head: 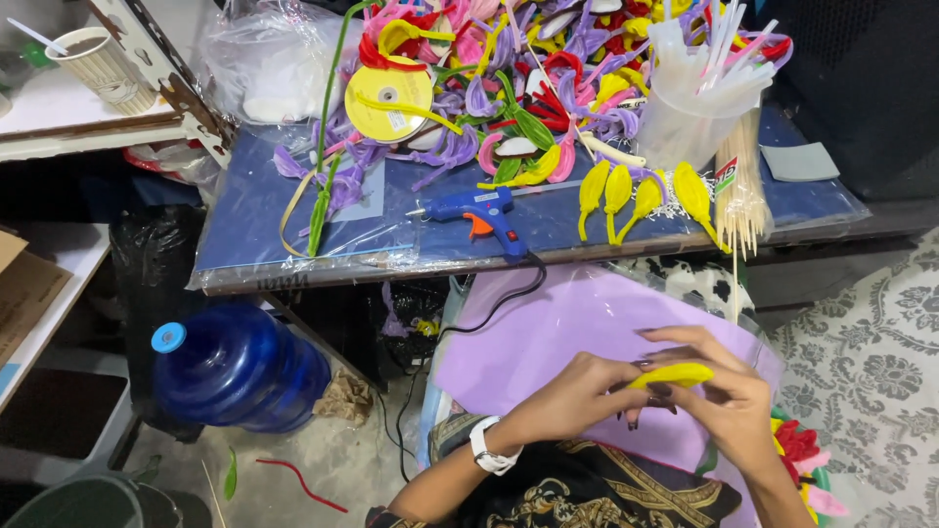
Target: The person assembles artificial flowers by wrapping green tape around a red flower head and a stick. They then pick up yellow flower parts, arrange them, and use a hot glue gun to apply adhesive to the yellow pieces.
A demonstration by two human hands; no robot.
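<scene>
at the far left of the frame i see a blue water jug [240,367] on the floor. above centre, a blue glue gun [484,215] lies on the table [254,220], yellow petals [636,196] just right of it. low and right of centre, my left hand [572,396] and right hand [729,401] both pinch a yellow petal piece [675,374], each grip closed on it, over a lilac sheet [558,328].
</scene>
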